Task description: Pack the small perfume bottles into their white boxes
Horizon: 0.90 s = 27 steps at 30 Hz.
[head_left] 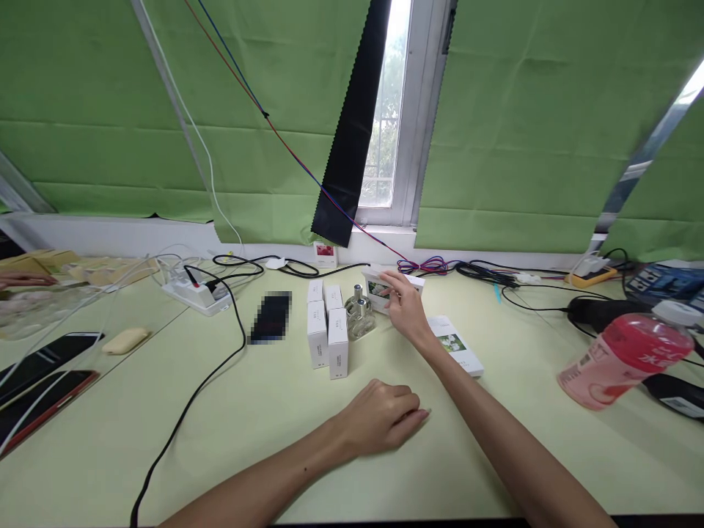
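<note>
My right hand (405,302) is at a white box (376,287) with a picture on its front, its fingers against the upright box; the hand hides part of the box. Just left of it stand clear glass perfume bottles (361,320) with silver caps. Several small white cartons (337,345) stand upright in a cluster beside the bottles. Another white box (466,358) with a flower picture lies flat by my right wrist. Nearer the front, my left hand (383,418) rests on the table, fingers curled in and nothing visible in them.
A dark phone (270,317), partly pixelated, lies left of the cartons. A black cable (212,376) runs to a power strip (202,291). More phones (47,353) lie far left. A pink bottle (621,361) leans at the right, near cables (484,275) along the wall.
</note>
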Each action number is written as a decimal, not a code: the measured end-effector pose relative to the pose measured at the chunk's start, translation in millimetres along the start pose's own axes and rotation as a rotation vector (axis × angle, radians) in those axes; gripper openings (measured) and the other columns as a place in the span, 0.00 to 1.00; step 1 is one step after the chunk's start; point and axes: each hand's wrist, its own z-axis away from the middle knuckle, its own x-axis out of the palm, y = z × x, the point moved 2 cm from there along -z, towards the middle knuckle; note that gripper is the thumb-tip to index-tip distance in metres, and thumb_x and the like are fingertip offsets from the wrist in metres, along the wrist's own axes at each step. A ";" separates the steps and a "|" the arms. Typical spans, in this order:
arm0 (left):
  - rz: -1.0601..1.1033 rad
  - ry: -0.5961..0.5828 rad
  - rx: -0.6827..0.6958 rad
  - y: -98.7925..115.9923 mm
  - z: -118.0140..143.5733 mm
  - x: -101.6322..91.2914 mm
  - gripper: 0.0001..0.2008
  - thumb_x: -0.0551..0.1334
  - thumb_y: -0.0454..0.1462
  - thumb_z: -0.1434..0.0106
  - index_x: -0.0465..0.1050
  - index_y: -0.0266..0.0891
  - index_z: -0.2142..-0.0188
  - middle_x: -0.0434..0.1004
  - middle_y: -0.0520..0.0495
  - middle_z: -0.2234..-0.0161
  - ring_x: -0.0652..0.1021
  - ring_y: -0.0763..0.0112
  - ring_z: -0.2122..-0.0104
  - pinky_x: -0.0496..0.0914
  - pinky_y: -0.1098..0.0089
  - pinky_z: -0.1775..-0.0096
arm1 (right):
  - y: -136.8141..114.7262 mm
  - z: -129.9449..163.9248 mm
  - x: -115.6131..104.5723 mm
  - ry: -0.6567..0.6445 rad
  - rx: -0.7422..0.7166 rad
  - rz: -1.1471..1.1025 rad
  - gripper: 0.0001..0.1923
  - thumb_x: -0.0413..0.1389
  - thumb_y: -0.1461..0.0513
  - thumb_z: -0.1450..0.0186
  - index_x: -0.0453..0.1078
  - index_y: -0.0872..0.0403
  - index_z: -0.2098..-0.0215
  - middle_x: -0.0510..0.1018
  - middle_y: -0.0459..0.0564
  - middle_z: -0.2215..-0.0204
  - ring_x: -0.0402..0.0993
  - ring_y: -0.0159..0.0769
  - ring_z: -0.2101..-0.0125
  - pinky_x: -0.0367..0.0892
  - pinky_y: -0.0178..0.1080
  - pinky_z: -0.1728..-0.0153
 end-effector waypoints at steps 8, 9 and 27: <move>0.006 0.022 -0.001 -0.8 -0.4 -0.4 0.16 0.54 0.37 0.28 0.68 0.39 0.74 0.69 0.52 0.78 0.68 0.76 0.80 0.57 0.71 0.76 | -4.4 26.7 -18.7 0.187 -0.074 -0.005 0.20 0.46 0.69 0.36 0.78 0.54 0.55 0.77 0.57 0.49 0.76 0.39 0.68 0.74 0.44 0.63; 0.009 0.026 -0.003 -1.0 -0.5 -0.8 0.16 0.54 0.37 0.28 0.68 0.39 0.74 0.69 0.53 0.78 0.67 0.76 0.80 0.57 0.71 0.76 | -4.9 29.2 -21.7 0.203 -0.076 -0.007 0.20 0.46 0.68 0.36 0.77 0.53 0.55 0.78 0.56 0.50 0.76 0.38 0.68 0.73 0.43 0.65; 0.112 0.298 -0.187 -3.8 -2.6 -15.2 0.09 0.56 0.35 0.28 0.67 0.39 0.68 0.69 0.53 0.73 0.65 0.78 0.78 0.59 0.74 0.75 | 3.0 43.3 -45.2 0.488 0.116 -0.375 0.06 0.52 0.67 0.46 0.69 0.53 0.78 0.72 0.43 0.80 0.65 0.29 0.81 0.62 0.34 0.80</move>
